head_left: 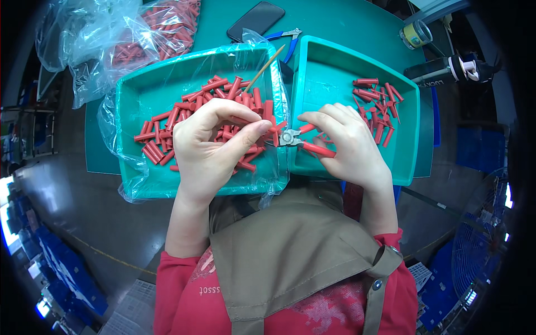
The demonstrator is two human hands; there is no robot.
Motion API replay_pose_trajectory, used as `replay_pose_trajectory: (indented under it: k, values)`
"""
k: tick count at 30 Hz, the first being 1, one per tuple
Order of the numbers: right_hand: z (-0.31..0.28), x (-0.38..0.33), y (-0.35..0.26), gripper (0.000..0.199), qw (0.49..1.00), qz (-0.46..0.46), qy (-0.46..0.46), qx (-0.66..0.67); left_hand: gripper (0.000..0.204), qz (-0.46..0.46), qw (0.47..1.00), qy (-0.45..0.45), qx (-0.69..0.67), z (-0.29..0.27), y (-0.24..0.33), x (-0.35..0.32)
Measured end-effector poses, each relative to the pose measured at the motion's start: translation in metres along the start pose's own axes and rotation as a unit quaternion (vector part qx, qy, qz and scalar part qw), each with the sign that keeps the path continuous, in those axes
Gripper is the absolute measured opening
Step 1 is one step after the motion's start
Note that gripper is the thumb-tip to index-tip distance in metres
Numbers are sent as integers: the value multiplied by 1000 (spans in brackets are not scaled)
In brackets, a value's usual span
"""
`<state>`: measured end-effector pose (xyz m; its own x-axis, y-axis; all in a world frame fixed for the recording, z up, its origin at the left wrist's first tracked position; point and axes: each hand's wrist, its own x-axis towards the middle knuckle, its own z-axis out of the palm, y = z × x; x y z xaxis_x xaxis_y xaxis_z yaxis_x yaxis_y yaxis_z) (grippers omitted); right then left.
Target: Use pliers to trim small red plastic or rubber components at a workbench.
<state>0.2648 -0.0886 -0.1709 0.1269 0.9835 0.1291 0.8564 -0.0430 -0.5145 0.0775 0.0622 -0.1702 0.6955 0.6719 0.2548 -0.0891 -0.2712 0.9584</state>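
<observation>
1. The left tray (129,95), teal and lined with clear plastic, held a loose heap of red tubes (192,109) spread across its floor, thickest toward its right side.
2. A thin wooden stick (263,68) leaned out of that tray over its far right corner.
3. The right tray (335,67), also teal, touched the left one along their shared wall; it held a smaller pile of tubes (379,106) in its far right part, the rest of its floor bare.
4. A clear bag (111,39) lay far left on the bench (346,22), holding more red tubes.
5. A dark phone (255,19) and blue-handled pliers (287,40) lay on the bench beyond the trays; a tape roll (416,34) stood far right.
6. The left hand (209,142) hung over the left tray, fingers curled and thumb stretched right, pinching one tube (278,127) at the wall between the trays.
7. The right hand (346,142) was over the near part of the right tray, closed around the red handles of cutters (304,142).
8. The cutters were small, with a metal head pointing left; that head met the pinched tube just above the shared wall.
9. The tubes were short, matte red, slightly tapered, all about the same length.
</observation>
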Motion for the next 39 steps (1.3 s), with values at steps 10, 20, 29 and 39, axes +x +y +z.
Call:
replay_pose_trajectory:
  k: [10,20,29,39]
  values:
    - [4,1,-2,44,1000,-5,15,2,18,23,1000,13,7,1,0,-2]
    - [7,-6,3,43,999,0,-19,32,18,42,997,19,-55,2,2,8]
    - [-24,-64,46,41,953,259,144,60,36,113,947,-245,176,46,-15,5]
    - [-35,-173,125,43,831,391,381,-102,27,2,925,-109,364,-47,-19,8]
